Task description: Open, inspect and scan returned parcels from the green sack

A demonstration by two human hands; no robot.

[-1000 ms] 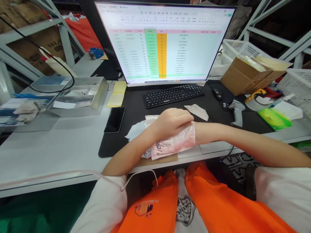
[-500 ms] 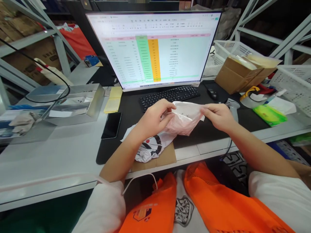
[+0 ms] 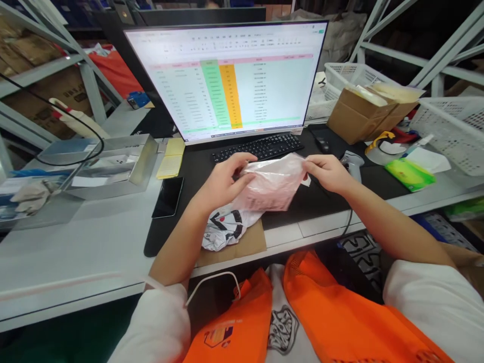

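Note:
A thin pinkish-white plastic bag (image 3: 274, 184) is stretched between my two hands above the front of the black desk mat (image 3: 166, 237). My left hand (image 3: 229, 179) pinches its left upper edge between thumb and fingers. At the opposite corner, my right hand (image 3: 325, 171) grips the bag with thumb and forefinger. What the bag contains, if anything, is blurred. Beneath it lies a crumpled white bag with black print (image 3: 223, 229), resting on a piece of brown cardboard (image 3: 247, 244) at the desk edge.
Behind my hands are a black keyboard (image 3: 260, 147) and a lit monitor (image 3: 227, 91). A phone (image 3: 168, 196) and yellow notepads (image 3: 171, 160) lie left. On the right are a mouse (image 3: 322, 145), a grey handheld scanner (image 3: 352, 164), a green packet (image 3: 410, 174) and cardboard boxes (image 3: 355, 116).
The bag has been pulled flatter and spread wider between my hands, its front now hanging more squarely. My view has shifted slightly, so the desk items appear a little further left.

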